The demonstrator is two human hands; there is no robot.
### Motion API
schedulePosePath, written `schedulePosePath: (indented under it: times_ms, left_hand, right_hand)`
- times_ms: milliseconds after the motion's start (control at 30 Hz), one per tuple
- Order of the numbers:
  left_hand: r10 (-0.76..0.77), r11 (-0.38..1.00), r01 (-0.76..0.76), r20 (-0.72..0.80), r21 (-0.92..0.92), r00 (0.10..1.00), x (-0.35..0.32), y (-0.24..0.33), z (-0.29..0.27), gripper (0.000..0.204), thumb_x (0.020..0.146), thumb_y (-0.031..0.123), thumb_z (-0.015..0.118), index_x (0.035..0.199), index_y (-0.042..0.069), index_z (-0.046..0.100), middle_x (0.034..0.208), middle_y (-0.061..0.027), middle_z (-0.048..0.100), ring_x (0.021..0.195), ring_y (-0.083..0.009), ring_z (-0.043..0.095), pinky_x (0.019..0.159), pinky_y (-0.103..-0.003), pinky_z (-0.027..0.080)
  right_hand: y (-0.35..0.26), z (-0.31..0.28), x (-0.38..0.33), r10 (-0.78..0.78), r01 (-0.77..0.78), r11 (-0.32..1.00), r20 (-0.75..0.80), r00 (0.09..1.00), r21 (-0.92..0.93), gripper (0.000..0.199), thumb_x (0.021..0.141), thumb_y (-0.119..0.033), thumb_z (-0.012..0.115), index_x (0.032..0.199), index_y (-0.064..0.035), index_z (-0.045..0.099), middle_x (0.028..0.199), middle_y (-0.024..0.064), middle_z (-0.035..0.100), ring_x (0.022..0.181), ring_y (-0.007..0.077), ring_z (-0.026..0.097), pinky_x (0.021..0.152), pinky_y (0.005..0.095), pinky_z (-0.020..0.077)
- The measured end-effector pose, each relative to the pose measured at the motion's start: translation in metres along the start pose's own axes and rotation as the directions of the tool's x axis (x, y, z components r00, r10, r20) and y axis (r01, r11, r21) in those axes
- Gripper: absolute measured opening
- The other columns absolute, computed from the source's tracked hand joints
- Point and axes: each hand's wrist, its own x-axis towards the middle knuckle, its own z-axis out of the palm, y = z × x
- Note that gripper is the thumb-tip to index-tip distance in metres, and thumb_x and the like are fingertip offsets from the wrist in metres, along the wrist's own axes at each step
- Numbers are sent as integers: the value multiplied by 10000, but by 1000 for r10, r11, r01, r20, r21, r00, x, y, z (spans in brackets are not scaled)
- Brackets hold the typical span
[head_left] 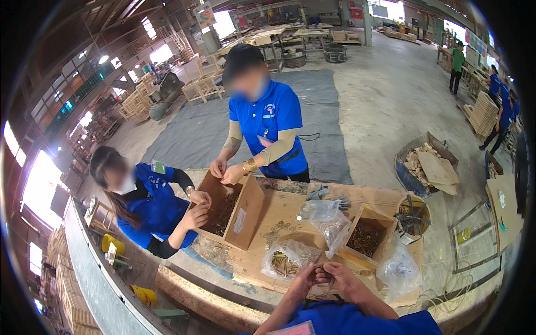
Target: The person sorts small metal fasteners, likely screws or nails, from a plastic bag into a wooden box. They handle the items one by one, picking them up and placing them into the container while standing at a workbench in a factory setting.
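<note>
My left hand (304, 280) and my right hand (341, 277) meet at the table's near edge, fingers curled and pinching together. Whatever lies between the fingertips is too small to make out. Just left of them, a clear plastic bag (294, 250) lies with its mouth spread, showing brass-coloured screws or bolts (283, 264). Beyond my right hand stands a wooden box (363, 258) holding many small dark brown metal pieces. Behind the hands rests another clear plastic bag (325, 219). Flat metal rings, like washers (282, 230), are scattered on the wooden tabletop (273, 206).
Across the table, two people in blue shirts (265, 114) (153, 206) work with their hands over a larger wooden box (245, 215). A crumpled plastic bag (399, 273) lies at right, near a yellow bucket (421, 215). Grey gloves (318, 193) sit at the far edge.
</note>
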Motion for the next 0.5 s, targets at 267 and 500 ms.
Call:
schedulePosePath:
  times_ms: [267,500]
  left_hand:
    - [429,888,-379,-171,261,887,1,-6,-11,233,970,211,529,1052,5,602,870,-52,629,833,-149,604,789,-292,498]
    - [721,680,-506,-358,531,594,-25,42,-56,73,837,14,487,853,28,557,702,-43,555,621,-121,510,599,-262,441]
  right_hand:
    - [4,36,0,4,-18,994,-132,991,-110,304,959,-189,562,1193,5,559,1069,129,665,917,235,679,810,363,563]
    - [31,-17,-9,19,-21,1000,-144,989,-10,325,976,-87,481,1279,30,455,1185,183,597,1040,261,627,903,355,541]
